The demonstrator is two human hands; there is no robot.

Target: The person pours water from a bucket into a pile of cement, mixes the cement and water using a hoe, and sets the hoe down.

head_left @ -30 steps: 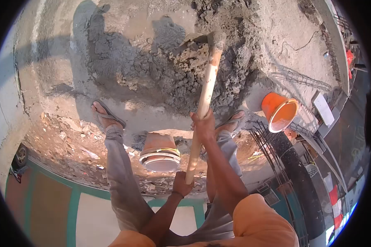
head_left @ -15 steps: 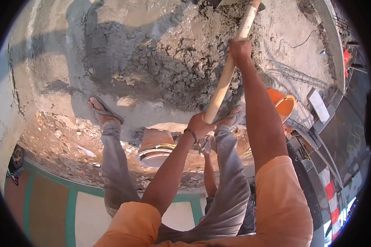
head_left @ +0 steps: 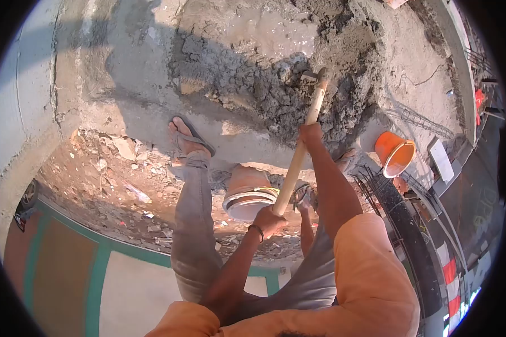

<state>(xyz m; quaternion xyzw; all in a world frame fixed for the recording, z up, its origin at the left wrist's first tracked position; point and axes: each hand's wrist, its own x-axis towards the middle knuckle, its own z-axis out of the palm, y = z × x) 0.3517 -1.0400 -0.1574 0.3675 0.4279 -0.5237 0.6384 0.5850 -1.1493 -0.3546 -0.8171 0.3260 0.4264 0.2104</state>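
Observation:
My left hand (head_left: 271, 221), with a dark band at the wrist, is wrapped round the lower end of the wooden handle of a hoe (head_left: 294, 171). Farther up the same handle, my right hand (head_left: 310, 135) is closed around it. The hoe's head lies at the heap of wet grey mortar (head_left: 258, 87), its blade largely hidden in the mix. Watery slurry (head_left: 270, 33) pools beyond the lumpy part of the heap.
An orange bucket (head_left: 396, 154) lies tilted at the right, near a wire rebar cage (head_left: 419, 118) and a white board (head_left: 441, 159). Another bucket (head_left: 249, 194) stands between my feet. Rubble (head_left: 123, 185) covers the ground below the concrete edge. Another person's foot (head_left: 303, 196) shows behind me.
The hoe has been drawn back toward me, so its head now shows at the mortar. Both hands came nearer with it, and the view has shifted.

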